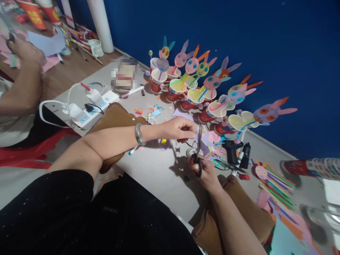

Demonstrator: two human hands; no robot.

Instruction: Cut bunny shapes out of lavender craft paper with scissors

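Note:
My left hand (178, 129), with a green bangle (139, 134) on its wrist, is closed in a pinch above the table. Whatever its fingertips hold is too small to make out. My right hand (206, 174) grips black-handled scissors (198, 152), their blades pointing up beside the left fingertips. Behind the hands stand several red paper cups (190, 100) holding coloured strips and paper animal heads with long ears (191, 66). Purple and pink paper scraps (208, 139) lie just past the scissors, near a black glue gun (232, 151).
A white power strip (97, 109) with plugs sits at the left beside a brown cushion (117, 118). Another brown cushion (239, 202) is under my right forearm. Stacked cups (310, 168) and coloured strips (278, 184) lie right. A co-worker's hand (28, 51) holds scissors at upper left.

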